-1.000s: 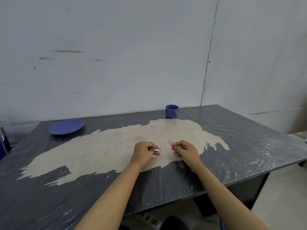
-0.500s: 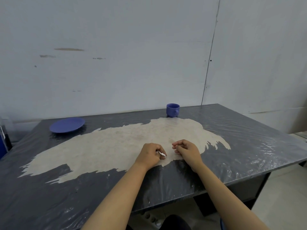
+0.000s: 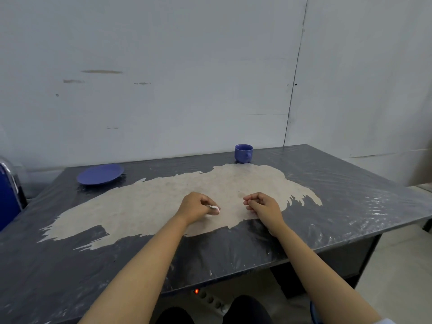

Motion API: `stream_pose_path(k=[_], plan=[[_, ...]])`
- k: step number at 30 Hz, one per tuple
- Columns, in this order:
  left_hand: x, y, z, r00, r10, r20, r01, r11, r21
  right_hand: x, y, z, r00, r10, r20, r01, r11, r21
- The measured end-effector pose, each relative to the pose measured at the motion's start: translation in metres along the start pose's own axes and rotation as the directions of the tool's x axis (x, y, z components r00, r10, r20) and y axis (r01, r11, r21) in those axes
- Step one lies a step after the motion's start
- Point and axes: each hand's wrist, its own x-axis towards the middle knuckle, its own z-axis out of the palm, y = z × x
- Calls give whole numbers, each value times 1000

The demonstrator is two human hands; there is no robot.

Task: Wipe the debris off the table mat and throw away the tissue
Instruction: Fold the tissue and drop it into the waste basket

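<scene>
A dark table mat [image 3: 350, 206] under clear plastic covers the table, with a large beige worn patch across its middle. My left hand [image 3: 196, 206] rests on that patch, fingers closed on a small white tissue [image 3: 214, 208] that peeks out at the fingertips. My right hand [image 3: 263, 206] lies a short way to the right on the mat, fingers curled shut with nothing visible in them. I cannot make out any debris on the mat.
A blue plate [image 3: 100, 174] sits at the back left and a blue cup [image 3: 243, 153] at the back centre. A blue chair [image 3: 8, 195] stands at the left edge. A power strip with a lit red switch [image 3: 196, 291] lies under the table's near edge.
My left hand slid right toward the right hand with the tissue, then back left a little. The right hand stayed almost still. The view tilted down slightly.
</scene>
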Motion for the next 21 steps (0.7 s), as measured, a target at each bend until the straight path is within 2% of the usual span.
stream_pose_path(k=[3,15,21], plan=[[1,-6,-7,995,-56,-79,46,991,-123,0,0,0,1000,1,4,-1,1000,-2],[0,14,39,999,-23,38,29,984,-173,3,4,-2,1000,-14,-4,14,1000,4],[2,21,52,995,76,68,-74,997,-33,3,4,-2,1000,-19,-23,19,1000,17]])
